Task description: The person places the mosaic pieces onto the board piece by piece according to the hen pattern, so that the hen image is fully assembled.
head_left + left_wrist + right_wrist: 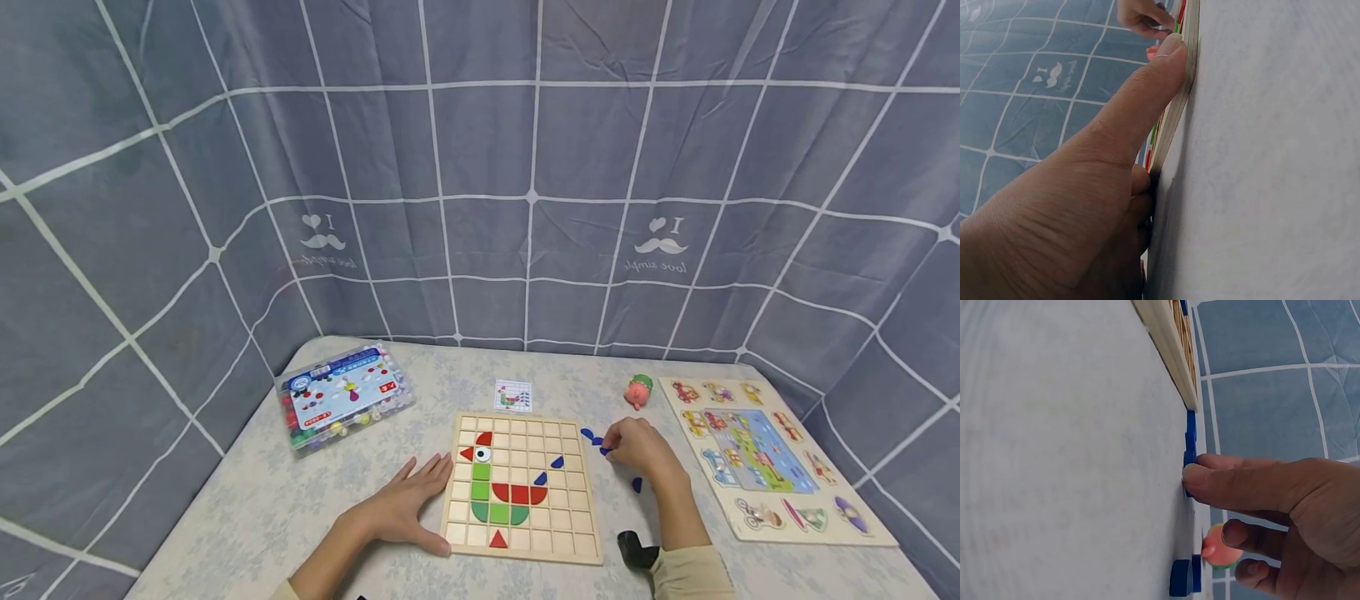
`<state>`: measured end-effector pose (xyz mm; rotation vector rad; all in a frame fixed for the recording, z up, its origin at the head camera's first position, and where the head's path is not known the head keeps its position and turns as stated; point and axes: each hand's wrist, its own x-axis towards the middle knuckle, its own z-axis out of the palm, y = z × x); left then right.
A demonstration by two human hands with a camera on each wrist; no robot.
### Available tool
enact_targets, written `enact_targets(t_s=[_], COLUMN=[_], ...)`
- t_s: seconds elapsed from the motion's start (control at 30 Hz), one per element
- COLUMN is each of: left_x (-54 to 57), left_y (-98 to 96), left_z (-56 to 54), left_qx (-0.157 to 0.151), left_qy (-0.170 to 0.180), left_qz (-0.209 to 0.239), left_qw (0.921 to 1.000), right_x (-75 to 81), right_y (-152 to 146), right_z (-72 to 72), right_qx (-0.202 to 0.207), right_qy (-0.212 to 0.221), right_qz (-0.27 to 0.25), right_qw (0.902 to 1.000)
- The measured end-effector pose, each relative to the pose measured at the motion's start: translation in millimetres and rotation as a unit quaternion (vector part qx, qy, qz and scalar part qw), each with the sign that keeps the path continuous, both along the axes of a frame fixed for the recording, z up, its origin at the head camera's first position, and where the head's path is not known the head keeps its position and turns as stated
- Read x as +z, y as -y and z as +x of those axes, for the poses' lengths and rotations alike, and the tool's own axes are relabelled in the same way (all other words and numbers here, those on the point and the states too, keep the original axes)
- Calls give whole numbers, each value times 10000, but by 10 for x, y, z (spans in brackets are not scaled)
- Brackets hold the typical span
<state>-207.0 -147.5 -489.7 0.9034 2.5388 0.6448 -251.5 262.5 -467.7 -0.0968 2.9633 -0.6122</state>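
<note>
A wooden grid board [581,521] lies on the table with red, green and blue shaped pieces forming a bird figure, including a round eye piece [482,454]. My left hand [401,504] spreads along the board's left edge, its thumb [1169,56] against the side in the left wrist view. Right of the board, my right hand [643,450] pinches a flat blue piece [1189,459] between thumb and forefinger, low at the tabletop. More blue pieces [587,433] lie beside it, and another blue piece [637,484] sits nearer me. Two blue pieces [557,462] rest on the grid.
A small pattern card [513,396] lies behind the board. At the left is a clear case [345,400] of colourful parts. A pink and green toy [639,391] stands at the back right, near a wooden picture puzzle [757,533]. A tiled-pattern curtain surrounds the table.
</note>
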Motion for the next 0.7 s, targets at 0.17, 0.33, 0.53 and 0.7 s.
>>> enact_targets(t_s=[0.17, 0.33, 0.53, 0.7], left_x=[-10, -4, 14, 29], left_y=[4, 6, -2, -8], left_z=[3, 7, 17, 19], left_qx=[-4, 9, 14, 14], left_qy=[-8, -48, -104, -82], left_qz=[28, 15, 22, 23], left_qw=[10000, 10000, 9999, 10000], right_x=[11, 25, 25, 6], right_y=[-1, 3, 21, 39], right_z=[19, 36, 35, 37], right_qx=[20, 34, -44, 14], right_qy=[39, 84, 263, 244], right_qz=[-79, -4, -75, -68], right_qw=[10000, 10000, 9996, 9997])
